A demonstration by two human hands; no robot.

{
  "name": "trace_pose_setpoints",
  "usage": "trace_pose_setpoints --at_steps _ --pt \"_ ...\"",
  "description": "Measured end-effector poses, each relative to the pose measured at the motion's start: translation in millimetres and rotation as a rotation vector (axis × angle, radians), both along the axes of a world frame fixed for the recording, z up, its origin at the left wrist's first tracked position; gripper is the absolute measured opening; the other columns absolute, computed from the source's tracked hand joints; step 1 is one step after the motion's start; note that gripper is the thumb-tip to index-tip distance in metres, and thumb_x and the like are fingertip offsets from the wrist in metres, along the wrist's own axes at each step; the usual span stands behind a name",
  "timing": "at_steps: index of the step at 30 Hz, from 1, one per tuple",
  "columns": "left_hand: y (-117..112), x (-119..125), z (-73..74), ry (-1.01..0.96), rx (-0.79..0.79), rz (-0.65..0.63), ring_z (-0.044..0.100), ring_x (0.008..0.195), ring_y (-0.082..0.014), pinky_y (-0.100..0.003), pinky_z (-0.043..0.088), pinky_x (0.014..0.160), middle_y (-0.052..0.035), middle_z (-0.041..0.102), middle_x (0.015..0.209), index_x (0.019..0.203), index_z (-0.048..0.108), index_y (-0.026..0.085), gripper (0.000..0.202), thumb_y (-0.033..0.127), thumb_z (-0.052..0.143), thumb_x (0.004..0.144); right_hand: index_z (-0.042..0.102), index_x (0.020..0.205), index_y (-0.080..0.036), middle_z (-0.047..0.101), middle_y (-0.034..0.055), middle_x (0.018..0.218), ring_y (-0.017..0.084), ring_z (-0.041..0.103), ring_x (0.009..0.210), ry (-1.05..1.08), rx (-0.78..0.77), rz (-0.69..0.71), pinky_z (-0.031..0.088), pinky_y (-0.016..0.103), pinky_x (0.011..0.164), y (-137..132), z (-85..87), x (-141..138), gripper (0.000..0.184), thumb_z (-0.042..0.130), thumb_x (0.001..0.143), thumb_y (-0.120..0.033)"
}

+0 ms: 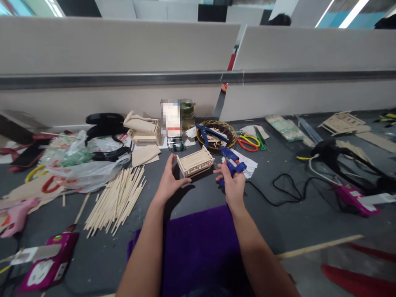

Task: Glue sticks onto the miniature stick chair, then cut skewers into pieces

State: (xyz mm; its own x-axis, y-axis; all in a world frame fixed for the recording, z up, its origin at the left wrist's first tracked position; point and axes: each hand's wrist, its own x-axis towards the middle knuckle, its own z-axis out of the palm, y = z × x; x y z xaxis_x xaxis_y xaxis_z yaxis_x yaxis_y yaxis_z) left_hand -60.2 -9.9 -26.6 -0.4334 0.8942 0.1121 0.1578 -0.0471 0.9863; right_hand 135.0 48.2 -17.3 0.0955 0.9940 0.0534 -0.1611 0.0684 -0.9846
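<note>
Partition: the pale partition (123,45) walls off the back, across the top of the frame.
Tabletop: the grey tabletop (192,202) has bare room between the hands and right of centre, crossed there by a dark cable (272,204); the upper middle is crowded.
Purple cloth: the purple cloth (198,243) lies at bottom centre, between the forearms.
Stick pile: the stick pile (117,200), left of centre, is loose and unbuilt, so material remains.
Left hand: the left hand (170,181), mid-frame, has fingers and thumb spread wide at the model's near left corner; contact cannot be told.
Right hand: the right hand (233,183), right of centre, has its fingers curved about the glue gun's handle; whether they grip it cannot be told.
Stick model: the stick model (196,161) sits at the centre, with slatted top and railed sides in place; it looks largely assembled, though any missing piece is too small to judge.
Glue gun: the blue glue gun (233,161) is just right of the model, with papers beside it.
</note>
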Motion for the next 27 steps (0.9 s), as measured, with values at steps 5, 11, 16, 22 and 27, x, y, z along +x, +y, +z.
trace_pose_setpoints --at_steps 5,11,16,22,27 --pt "9 7 -5.9 -0.071 0.023 -0.001 0.043 0.133 -0.0310 -0.046 0.027 0.114 -0.0123 0.048 0.141 0.129 0.051 0.027 0.092 0.015 0.087 0.045 0.062 0.092 -0.014 0.069 0.0024 0.071 0.013 0.065 0.056 0.021 0.003 0.003 0.048 0.022 0.045 -2 3.1 0 0.038 0.067 0.077 -0.048" --pt "0 6 3.5 -0.259 -0.006 0.160 0.053 0.120 -0.0277 -0.045 0.039 0.104 -0.0112 0.057 0.124 0.125 0.052 0.023 0.079 0.029 0.086 0.054 0.063 0.090 -0.014 0.071 0.0050 0.078 0.012 0.063 0.053 0.020 0.030 0.028 0.050 0.024 0.046 -9 14.0 -1 0.038 0.067 0.076 -0.049" --pt "-8 9 17.0 -0.436 -0.004 0.139 0.059 0.106 -0.0243 -0.043 0.043 0.097 -0.0101 0.063 0.113 0.119 0.054 0.019 0.073 0.034 0.085 0.054 0.065 0.086 -0.013 0.069 0.0030 0.068 0.012 0.059 0.050 -0.053 0.070 0.065 0.049 0.025 0.047 -16 17.7 1 0.035 0.065 0.080 -0.048" --pt "-9 10 21.0 -0.505 -0.026 0.113 0.061 0.101 -0.0227 -0.040 0.043 0.094 -0.0110 0.064 0.110 0.116 0.057 0.016 0.071 0.037 0.085 0.054 0.067 0.085 -0.014 0.061 -0.0018 0.055 0.012 0.054 0.048 -0.106 0.139 0.054 0.046 0.027 0.053 -18 13.8 3 0.031 0.063 0.083 -0.045" --pt "-9 8 18.5 -0.521 -0.021 0.144 0.061 0.100 -0.0219 -0.038 0.044 0.092 -0.0108 0.064 0.110 0.115 0.057 0.016 0.072 0.037 0.086 0.053 0.067 0.086 -0.014 0.059 -0.0029 0.052 0.012 0.053 0.048 -0.092 0.147 0.043 0.044 0.028 0.055 -18 13.4 2 0.030 0.063 0.083 -0.043"
